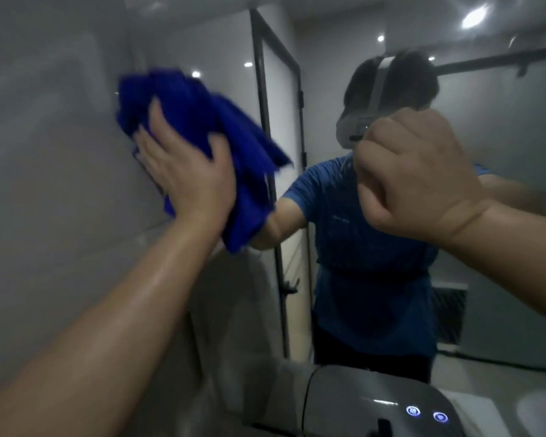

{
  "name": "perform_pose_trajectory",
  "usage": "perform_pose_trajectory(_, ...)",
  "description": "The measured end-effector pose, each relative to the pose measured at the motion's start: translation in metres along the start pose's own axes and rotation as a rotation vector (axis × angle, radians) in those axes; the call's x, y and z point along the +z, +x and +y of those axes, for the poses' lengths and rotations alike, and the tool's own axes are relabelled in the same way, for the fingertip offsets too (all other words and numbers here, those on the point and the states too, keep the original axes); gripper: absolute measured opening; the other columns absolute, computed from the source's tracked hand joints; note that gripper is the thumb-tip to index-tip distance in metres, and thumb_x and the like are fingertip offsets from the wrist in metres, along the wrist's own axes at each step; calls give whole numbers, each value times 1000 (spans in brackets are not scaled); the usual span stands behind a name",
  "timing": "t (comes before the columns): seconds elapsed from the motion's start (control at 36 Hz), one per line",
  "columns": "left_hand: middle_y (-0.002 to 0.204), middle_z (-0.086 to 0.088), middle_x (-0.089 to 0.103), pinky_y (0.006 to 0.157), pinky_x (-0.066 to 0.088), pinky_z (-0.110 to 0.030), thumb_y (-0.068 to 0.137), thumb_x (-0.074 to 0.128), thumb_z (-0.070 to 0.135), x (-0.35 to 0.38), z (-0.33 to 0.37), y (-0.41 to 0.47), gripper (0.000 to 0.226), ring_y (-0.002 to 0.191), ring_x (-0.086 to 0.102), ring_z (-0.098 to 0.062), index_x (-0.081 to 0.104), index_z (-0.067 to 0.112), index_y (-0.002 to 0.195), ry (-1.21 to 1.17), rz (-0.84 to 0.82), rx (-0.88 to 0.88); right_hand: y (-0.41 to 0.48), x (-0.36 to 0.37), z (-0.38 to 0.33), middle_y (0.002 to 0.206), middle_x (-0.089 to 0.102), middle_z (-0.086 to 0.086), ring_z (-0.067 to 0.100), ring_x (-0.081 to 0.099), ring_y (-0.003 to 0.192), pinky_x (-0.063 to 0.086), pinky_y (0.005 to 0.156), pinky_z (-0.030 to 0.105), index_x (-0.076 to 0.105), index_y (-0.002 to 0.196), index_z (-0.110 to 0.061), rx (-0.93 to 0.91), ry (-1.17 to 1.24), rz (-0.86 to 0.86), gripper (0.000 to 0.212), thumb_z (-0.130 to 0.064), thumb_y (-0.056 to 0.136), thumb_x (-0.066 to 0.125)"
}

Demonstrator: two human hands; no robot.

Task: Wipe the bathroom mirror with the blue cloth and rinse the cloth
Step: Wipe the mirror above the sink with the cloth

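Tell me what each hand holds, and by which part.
Left hand presses the blue cloth, at its bunched middle, flat against the mirror. Right hand: a fist, nothing seen in it.

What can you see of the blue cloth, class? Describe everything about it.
The blue cloth is deep blue, soft and fuzzy-looking, bunched into loose folds, its edges blurred. It is raised against the mirror, left of the person's reflection. The left hand presses it flat with straight fingers; a corner hangs below the hand.
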State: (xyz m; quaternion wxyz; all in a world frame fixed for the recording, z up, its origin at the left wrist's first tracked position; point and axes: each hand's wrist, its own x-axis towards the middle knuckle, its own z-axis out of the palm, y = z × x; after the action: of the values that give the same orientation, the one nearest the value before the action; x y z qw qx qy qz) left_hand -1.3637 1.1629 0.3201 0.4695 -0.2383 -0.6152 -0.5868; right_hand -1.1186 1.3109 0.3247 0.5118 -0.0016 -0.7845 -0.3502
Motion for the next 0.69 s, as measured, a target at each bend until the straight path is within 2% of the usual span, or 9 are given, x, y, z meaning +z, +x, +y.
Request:
perform_pose_trajectory(0.06,170,-21,31,129,19,-49,98,49,47,10,35,39,83,158,28,-42,24,9,167,106,53,-40,0,0,0,90,58,18,35,50,83,26,77,41,60,87,-4,1,-2,-9,14,-17,82,57)
perform_pose_trajectory(0.11,173,-22,24,131,16,-49,101,40,58,21,58,58,86,162,22,-40,18,9,168,225,3,-65,-1,-1,-1,93,59,20,36,50,84,25,77,41,59,88,-4,11,2,-27,16,-18,81,58)
perform_pose_trajectory(0.17,172,-26,25,132,14,-55,98,39,66,28,68,52,92,162,22,-42,27,4,166,228,-38,4,-1,-4,-3,99,60,23,38,53,87,30,77,43,61,94,-2,55,47,-21,22,-18,79,58)
perform_pose_trajectory(0.28,166,-36,30,128,21,-65,98,52,45,28,61,-12,79,157,27,-53,38,-1,161,81,-32,252,-3,-8,-7,108,61,26,42,55,98,38,84,49,62,105,2,166,133,31,35,-18,78,55)
perform_pose_trajectory(0.36,169,-32,26,127,20,-68,94,64,38,11,49,-95,82,159,21,-52,34,11,165,-17,-192,357,-2,-6,-5,105,60,25,41,55,96,38,83,51,61,104,1,141,109,36,30,-20,83,56)
perform_pose_trajectory(0.44,164,-30,37,130,16,-66,86,70,38,-9,18,-190,83,159,24,-50,36,24,161,-44,-353,499,-1,-5,-4,102,60,25,41,54,91,36,80,49,61,102,-2,116,66,35,27,-19,81,59)
perform_pose_trajectory(0.53,171,-15,22,133,7,-60,94,69,50,-30,-31,-278,86,163,11,-37,24,37,165,-59,-587,615,-1,-4,-4,95,58,23,39,51,86,32,76,47,61,96,-2,94,29,27,22,-17,80,61)
perform_pose_trajectory(0.61,180,-3,5,133,14,-56,95,69,51,-54,-77,-340,93,166,10,-33,15,42,170,3,-706,627,-2,-2,-3,91,56,22,39,52,86,33,77,47,60,93,-3,67,2,23,19,-17,80,58)
perform_pose_trajectory(0.69,180,0,9,128,30,-57,94,69,49,-79,-119,-362,89,166,14,-28,19,45,169,57,-768,602,-2,-1,-1,91,55,22,38,52,86,34,78,49,59,91,-3,55,-19,32,17,-16,80,58)
